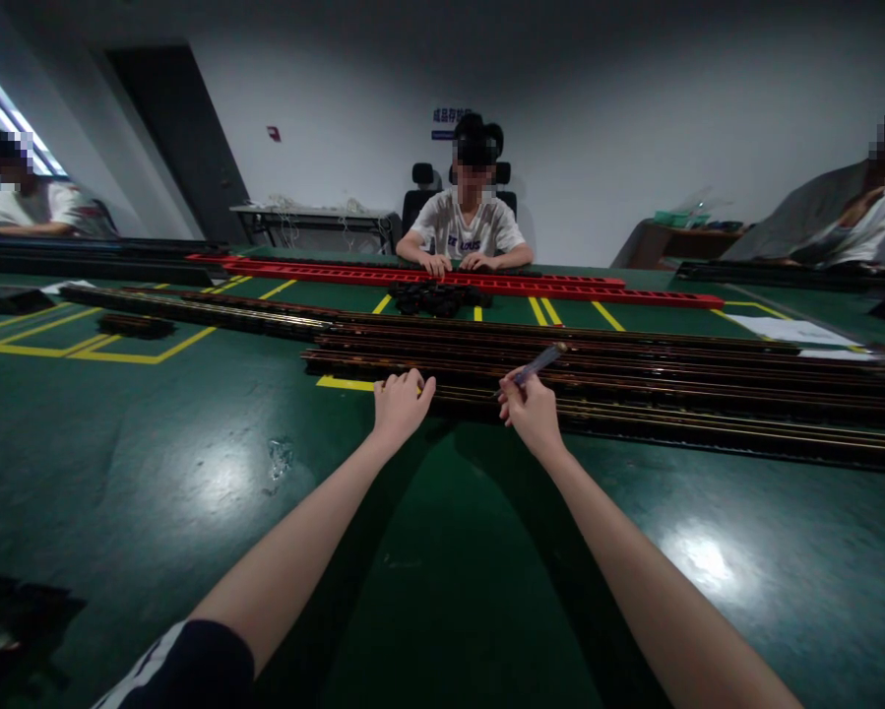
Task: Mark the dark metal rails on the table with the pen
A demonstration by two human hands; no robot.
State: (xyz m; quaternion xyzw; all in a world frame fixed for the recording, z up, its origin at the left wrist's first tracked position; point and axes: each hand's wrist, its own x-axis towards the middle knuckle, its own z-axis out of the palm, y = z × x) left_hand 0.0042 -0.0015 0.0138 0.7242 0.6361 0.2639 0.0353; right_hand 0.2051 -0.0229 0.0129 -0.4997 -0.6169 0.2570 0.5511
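Note:
Long dark strips with coppery and golden edges [634, 379] lie side by side across the table in front of me. My left hand [400, 406] rests at the near edge of these strips, fingers bent and apart, gripping nothing that I can see. To its right, my right hand [532, 409] pinches a slim pen-like tool [541, 362] with a bluish translucent handle. The handle slants up to the right, and its thin lower end points down at the strips near my fingertips. Whether the tip touches them I cannot tell.
Red slotted rails [442, 280] lie farther back, with a heap of small black parts [434, 297] before a person [472, 222] seated opposite. Other people sit at left and right. Yellow tape marks the green table [213, 443]. White papers [789, 330] lie at right.

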